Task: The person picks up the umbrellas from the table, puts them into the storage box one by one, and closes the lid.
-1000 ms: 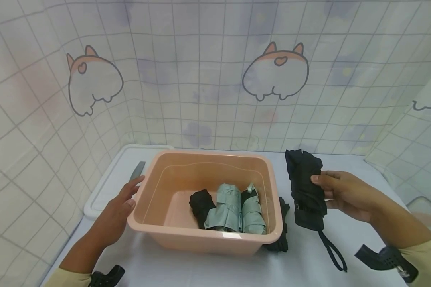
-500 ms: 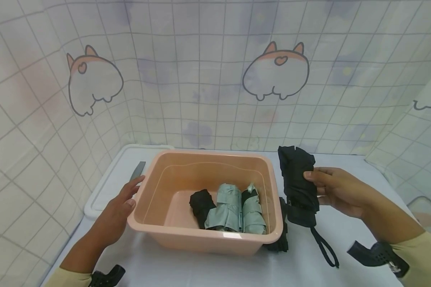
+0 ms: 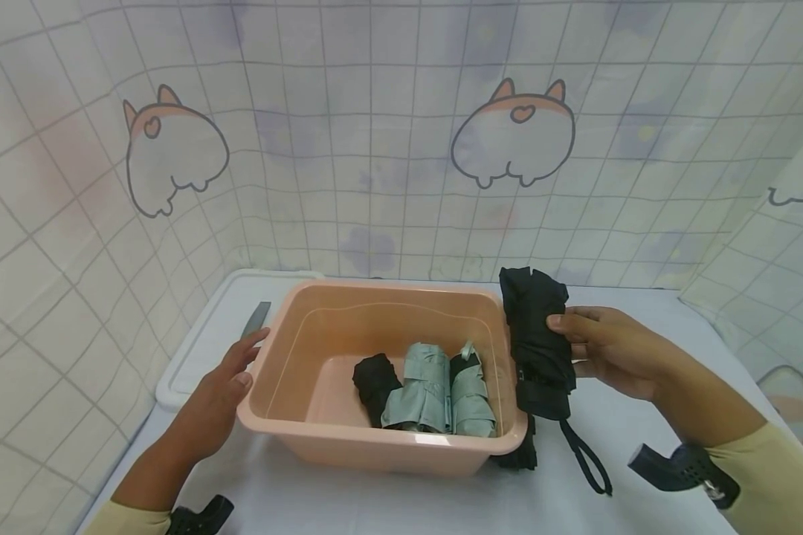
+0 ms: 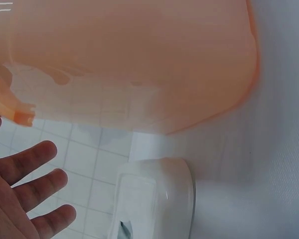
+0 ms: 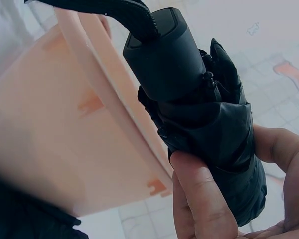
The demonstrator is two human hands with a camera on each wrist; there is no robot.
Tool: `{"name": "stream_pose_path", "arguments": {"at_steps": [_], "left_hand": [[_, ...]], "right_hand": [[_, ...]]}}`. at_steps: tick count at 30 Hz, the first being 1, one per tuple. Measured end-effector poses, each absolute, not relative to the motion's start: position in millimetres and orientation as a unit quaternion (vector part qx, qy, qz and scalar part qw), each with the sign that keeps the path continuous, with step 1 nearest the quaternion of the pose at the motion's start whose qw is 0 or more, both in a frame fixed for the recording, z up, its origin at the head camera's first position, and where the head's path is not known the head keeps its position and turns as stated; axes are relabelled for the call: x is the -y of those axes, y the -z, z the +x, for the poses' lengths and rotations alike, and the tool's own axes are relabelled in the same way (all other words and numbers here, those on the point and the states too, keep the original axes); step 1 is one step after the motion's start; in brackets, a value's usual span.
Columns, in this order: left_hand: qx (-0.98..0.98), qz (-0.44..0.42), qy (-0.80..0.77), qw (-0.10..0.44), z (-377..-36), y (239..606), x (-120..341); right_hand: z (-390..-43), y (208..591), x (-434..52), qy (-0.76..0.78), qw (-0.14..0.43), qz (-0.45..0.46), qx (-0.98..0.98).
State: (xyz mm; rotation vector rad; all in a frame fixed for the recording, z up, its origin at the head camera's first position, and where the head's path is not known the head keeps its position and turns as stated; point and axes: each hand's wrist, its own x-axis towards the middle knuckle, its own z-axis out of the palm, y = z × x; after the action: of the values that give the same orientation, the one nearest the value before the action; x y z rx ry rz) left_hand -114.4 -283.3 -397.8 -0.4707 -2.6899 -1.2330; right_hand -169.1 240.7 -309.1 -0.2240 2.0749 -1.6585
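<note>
A folded black umbrella (image 3: pixel 538 338) with a wrist strap is pinched between the thumb and fingers of my right hand (image 3: pixel 609 349). It hangs just beside the right rim of a peach plastic basin (image 3: pixel 308 416). In the right wrist view the umbrella's black handle end (image 5: pixel 164 55) points up toward the camera. My left hand (image 3: pixel 221 390) rests at the basin's left rim, its fingers extended; several fingers (image 4: pixel 52 181) show spread in the left wrist view. Inside the basin lie two folded pale green umbrellas (image 3: pixel 421 386) and a small black folded bundle (image 3: pixel 377 386).
Another black folded item (image 3: pixel 525 449) lies on the white table (image 3: pixel 294 498) by the basin's right side, partly hidden. Behind my left hand is a white lidded box (image 3: pixel 194 357) with a grey-green mark (image 3: pixel 257 318). A tile-patterned curtain (image 3: pixel 388 148) stands behind.
My right hand has carried the black umbrella leftward, from apart from the basin to its right rim. My left hand and the basin have stayed in place.
</note>
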Motion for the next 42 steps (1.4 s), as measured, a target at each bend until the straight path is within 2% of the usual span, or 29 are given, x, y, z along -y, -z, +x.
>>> {"name": "stream_pose_path", "arguments": {"at_steps": [42], "left_hand": [[0.892,-0.182,0.405,0.089,-114,398,285]], "right_hand": [[-174,293,-184,0.627,0.275,-0.077,-0.725]]}}
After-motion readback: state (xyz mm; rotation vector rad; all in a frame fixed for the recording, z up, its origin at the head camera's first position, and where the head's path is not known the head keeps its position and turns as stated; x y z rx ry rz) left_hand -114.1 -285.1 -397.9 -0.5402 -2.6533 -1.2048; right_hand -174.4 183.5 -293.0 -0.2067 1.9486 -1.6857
